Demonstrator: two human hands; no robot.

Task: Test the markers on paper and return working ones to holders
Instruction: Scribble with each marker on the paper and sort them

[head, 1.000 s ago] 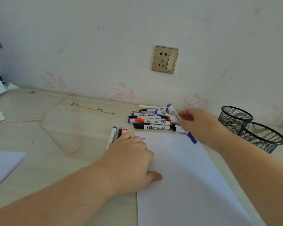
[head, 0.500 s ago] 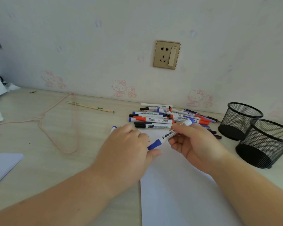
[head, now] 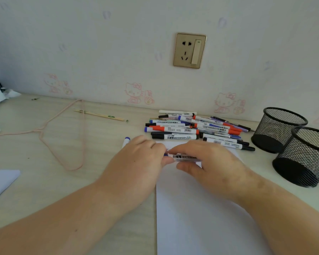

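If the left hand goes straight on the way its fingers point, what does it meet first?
Probably the black-capped marker at the near edge of the marker pile. The left hand points away toward the wall; depth is uncertain.

A pink hanger [head: 63, 137] and pencil [head: 99, 115] lie below a wall socket [head: 189, 50].

- A pale wall [head: 118, 43] runs behind the desk, printed with faint pink cartoon cats.
- A gold socket plate [head: 189, 50] with a switch sits on the wall, above the far edge of the desk.
- The desk [head: 35, 144] is light wood grain and meets the wall directly below the socket plate.
- Soft, even daylight; the wall left of the socket plate falls into shade.
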